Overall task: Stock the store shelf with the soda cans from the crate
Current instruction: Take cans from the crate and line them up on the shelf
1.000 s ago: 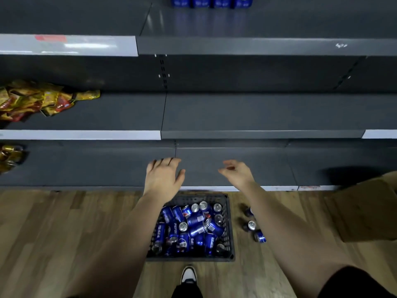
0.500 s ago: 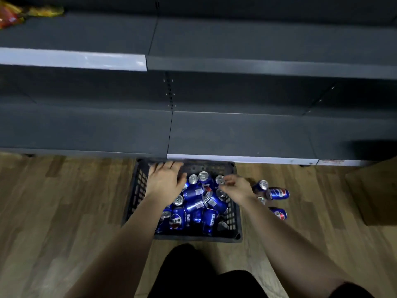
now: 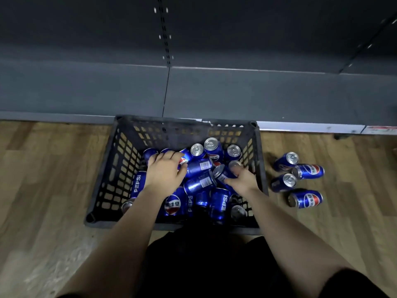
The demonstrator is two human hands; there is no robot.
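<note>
A dark plastic crate [image 3: 120, 155] stands on the wooden floor in front of the bottom shelf [image 3: 236, 93], holding several blue soda cans [image 3: 199, 183], some upright and some lying down. My left hand [image 3: 164, 174] is inside the crate on the left, its fingers curled over a lying can [image 3: 184, 159] with the thumb against it. My right hand [image 3: 243, 179] is inside on the right, its thumb and fingers round a tilted can [image 3: 220, 172]. The parts of these cans under my hands are hidden.
Several more blue cans [image 3: 309, 171] lie and stand on the floor just right of the crate. The dark grey bottom shelf and its back panel [image 3: 257, 31] fill the upper view. My dark-clothed legs are right behind the crate.
The view has tipped down from the shelves to the crate and come closer. Both hands have dropped from shelf height into the crate and closed on cans.
</note>
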